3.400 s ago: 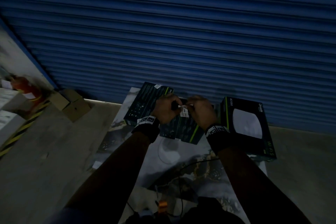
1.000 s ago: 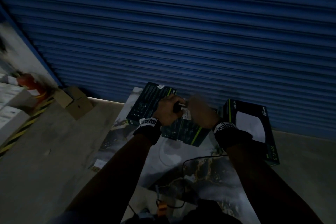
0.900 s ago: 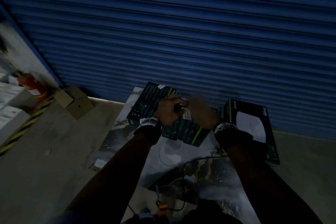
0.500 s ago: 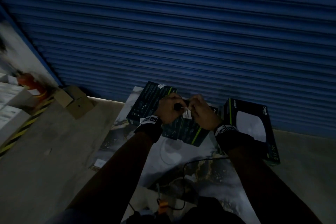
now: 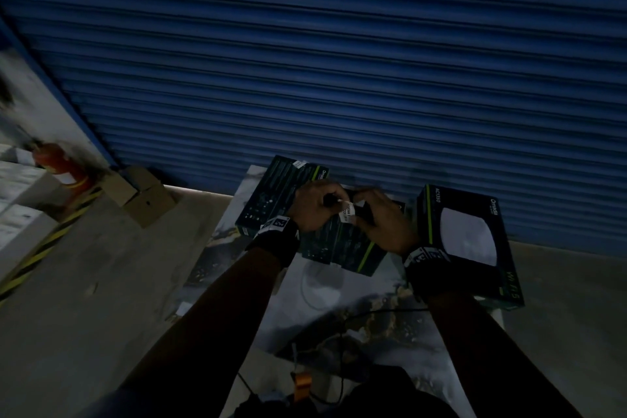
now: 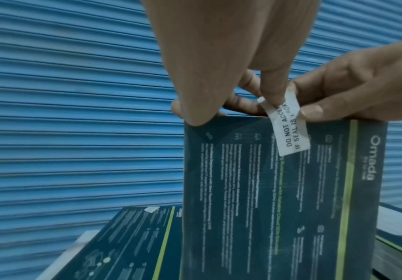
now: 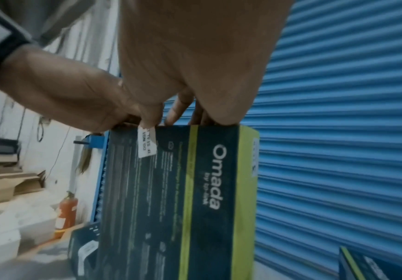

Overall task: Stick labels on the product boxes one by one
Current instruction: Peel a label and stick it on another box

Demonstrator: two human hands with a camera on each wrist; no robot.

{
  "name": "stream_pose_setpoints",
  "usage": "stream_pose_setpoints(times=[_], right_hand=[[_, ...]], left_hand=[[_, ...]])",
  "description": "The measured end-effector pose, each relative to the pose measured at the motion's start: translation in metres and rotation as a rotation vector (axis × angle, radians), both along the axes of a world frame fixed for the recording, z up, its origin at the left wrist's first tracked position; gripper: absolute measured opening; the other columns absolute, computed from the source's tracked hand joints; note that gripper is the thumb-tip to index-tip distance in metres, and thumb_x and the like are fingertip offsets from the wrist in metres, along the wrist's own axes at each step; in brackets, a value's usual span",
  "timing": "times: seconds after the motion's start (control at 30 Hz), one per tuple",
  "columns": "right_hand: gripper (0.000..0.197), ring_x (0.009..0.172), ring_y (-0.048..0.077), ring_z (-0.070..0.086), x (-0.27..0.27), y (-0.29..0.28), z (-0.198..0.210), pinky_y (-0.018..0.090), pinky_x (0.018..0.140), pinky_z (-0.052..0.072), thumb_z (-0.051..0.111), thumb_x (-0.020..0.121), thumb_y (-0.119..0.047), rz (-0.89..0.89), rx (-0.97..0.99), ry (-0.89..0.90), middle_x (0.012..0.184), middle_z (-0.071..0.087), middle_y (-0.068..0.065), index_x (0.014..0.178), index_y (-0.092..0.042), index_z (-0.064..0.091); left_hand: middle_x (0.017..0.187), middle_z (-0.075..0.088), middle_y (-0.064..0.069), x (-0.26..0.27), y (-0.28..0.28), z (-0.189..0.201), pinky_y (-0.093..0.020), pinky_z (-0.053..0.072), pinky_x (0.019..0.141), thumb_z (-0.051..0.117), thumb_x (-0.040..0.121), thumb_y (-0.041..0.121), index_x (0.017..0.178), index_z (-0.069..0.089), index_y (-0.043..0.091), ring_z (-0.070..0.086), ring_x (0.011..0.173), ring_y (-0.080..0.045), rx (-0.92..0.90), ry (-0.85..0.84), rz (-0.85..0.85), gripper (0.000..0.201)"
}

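Note:
A dark teal product box (image 6: 279,199) with a green stripe stands upright on the mat, also seen in the head view (image 5: 342,248) and the right wrist view (image 7: 195,199). My left hand (image 6: 219,106) grips its top edge, thumb on the front corner. A white seal label (image 6: 291,130) printed "DO NOT ACCEPT IF SEAL IS BROKEN" lies on the front face, its top end curling over the edge. My right hand (image 7: 161,121) pinches that top end, thumb on the label (image 7: 147,144), fingers behind the box. In the head view both hands (image 5: 322,205) (image 5: 366,214) meet at the label (image 5: 347,212).
A second teal box (image 5: 274,193) bearing a small white label lies flat to the left. A third box (image 5: 464,241) showing a white disc lies to the right. A blue roller shutter (image 5: 339,61) stands behind. Cardboard cartons (image 5: 139,193) and a red extinguisher (image 5: 61,163) sit far left. A cable (image 5: 342,332) crosses the marble-print mat (image 5: 356,299).
My right hand, blurred in motion a second ago, now holds still at the box's top edge. The label stays between both hands; the box has not shifted.

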State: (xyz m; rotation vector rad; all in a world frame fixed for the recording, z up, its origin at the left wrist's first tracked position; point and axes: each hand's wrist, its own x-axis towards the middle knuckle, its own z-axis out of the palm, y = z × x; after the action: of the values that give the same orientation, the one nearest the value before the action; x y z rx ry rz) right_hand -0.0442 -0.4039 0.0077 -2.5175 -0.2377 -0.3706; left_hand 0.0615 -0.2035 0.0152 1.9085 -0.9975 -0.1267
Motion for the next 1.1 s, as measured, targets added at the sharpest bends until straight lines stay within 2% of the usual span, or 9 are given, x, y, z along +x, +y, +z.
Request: stream_pose_setpoints(times=[0.23,0.33,0.47,0.6,0.73,0.83,0.93,1.0,1.1], right_hand=[[0.013,0.120,0.019,0.056,0.001,0.012,-0.002,0.024,0.095,0.042,0.076,0.090,-0.029,-0.126,0.051,-0.035,0.131,0.060,0.001,0.096,-0.021,0.067],[0.009,0.117,0.018,0.057,0.002,0.017,0.001,0.029,0.095,0.045,0.074,0.091,-0.029,-0.149,0.090,-0.046,0.129,0.062,0.000,0.091,-0.024,0.066],[0.011,0.116,0.018,0.058,0.000,0.016,0.002,0.034,0.097,0.048,0.070,0.094,-0.032,-0.125,0.133,-0.057,0.128,0.063,0.000,0.092,-0.022,0.069],[0.006,0.119,0.019,0.057,-0.003,0.017,0.002,0.037,0.100,0.048,0.070,0.095,-0.028,-0.112,0.124,-0.052,0.130,0.063,-0.001,0.097,-0.023,0.069],[0.011,0.122,0.020,0.056,-0.007,0.015,0.004,0.043,0.102,0.048,0.068,0.095,-0.018,-0.077,0.158,-0.032,0.132,0.063,0.001,0.105,-0.021,0.066],[0.038,0.119,0.017,0.059,-0.010,0.005,0.012,0.042,0.098,0.051,0.078,0.088,-0.023,-0.083,0.210,0.083,0.133,0.060,0.000,0.118,-0.023,0.054],[0.060,0.135,0.022,0.046,-0.014,-0.001,0.013,0.040,0.112,0.042,0.083,0.083,-0.022,-0.005,0.027,0.226,0.149,0.045,0.004,0.132,-0.021,0.048],[0.055,0.137,0.024,0.043,-0.012,-0.001,0.009,0.043,0.111,0.042,0.078,0.086,-0.015,-0.010,-0.035,0.206,0.150,0.043,0.004,0.131,-0.024,0.047],[0.050,0.133,0.026,0.045,-0.012,0.002,0.009,0.045,0.106,0.045,0.073,0.090,-0.013,-0.023,-0.058,0.176,0.147,0.045,0.004,0.128,-0.028,0.045]], left_hand=[[0.094,0.072,0.008,-0.003,0.001,0.003,-0.041,0.057,0.084,0.073,0.093,0.024,0.104,0.074,0.023,0.069,0.092,-0.014,-0.052,0.150,-0.046,0.011],[0.098,0.077,0.003,-0.006,0.005,0.007,-0.036,0.052,0.099,0.073,0.095,0.025,0.129,0.063,0.029,0.068,0.111,-0.014,-0.058,0.327,-0.015,0.035],[0.116,0.072,0.006,-0.012,0.007,0.009,-0.026,0.051,0.098,0.080,0.089,0.031,0.137,0.059,0.024,0.066,0.112,-0.009,-0.017,0.284,0.032,0.053],[0.119,0.066,0.006,-0.015,0.007,0.010,-0.018,0.049,0.094,0.082,0.086,0.034,0.123,0.069,0.018,0.062,0.108,-0.004,0.023,0.111,0.030,0.043],[0.105,0.070,0.001,-0.013,0.012,0.002,-0.038,0.055,0.090,0.081,0.088,0.033,0.101,0.074,0.017,0.067,0.100,-0.017,-0.007,0.006,-0.044,0.022],[0.094,0.071,0.004,-0.016,0.012,0.001,-0.032,0.051,0.093,0.083,0.085,0.031,0.087,0.075,0.018,0.065,0.101,-0.016,0.009,-0.090,-0.005,0.015],[0.087,0.066,0.013,-0.018,0.010,0.001,-0.038,0.053,0.091,0.084,0.084,0.032,0.082,0.074,0.020,0.063,0.094,-0.011,0.015,-0.064,-0.005,0.015],[0.092,0.068,0.015,-0.014,0.012,-0.001,-0.041,0.051,0.098,0.083,0.086,0.034,0.083,0.074,0.023,0.064,0.107,-0.016,0.041,-0.028,-0.022,0.015],[0.111,0.073,0.008,-0.017,0.019,0.003,-0.033,0.032,0.114,0.081,0.087,0.032,0.086,0.075,0.019,0.043,0.136,-0.008,0.111,0.061,-0.032,0.014]])
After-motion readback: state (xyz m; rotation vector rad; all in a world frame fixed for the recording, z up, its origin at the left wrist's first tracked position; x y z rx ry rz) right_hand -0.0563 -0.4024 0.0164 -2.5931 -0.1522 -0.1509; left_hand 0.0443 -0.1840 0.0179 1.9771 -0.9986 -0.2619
